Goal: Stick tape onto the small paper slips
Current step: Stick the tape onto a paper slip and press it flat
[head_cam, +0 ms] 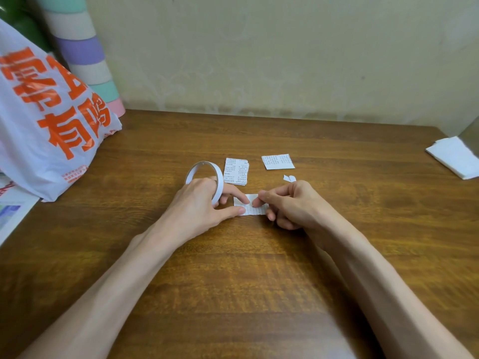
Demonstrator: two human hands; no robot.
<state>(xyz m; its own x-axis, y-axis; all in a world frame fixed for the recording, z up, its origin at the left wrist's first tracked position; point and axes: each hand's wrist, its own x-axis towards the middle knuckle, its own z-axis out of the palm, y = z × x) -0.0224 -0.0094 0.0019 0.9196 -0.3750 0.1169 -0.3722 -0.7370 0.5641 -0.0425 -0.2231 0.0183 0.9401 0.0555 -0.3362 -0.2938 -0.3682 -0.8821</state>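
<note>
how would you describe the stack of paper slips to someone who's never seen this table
On the wooden table, find the left hand gripping a white tape roll. Just right of the roll lies the stack of slips. Unlike the single slip farther right and the slip under the fingers, it is several printed sheets thick.

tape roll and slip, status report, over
Left hand grips tape roll, thumb on slip. Right hand pinches the slip's far edge. Stack of slips and scrap lie behind, apart from it.
</note>
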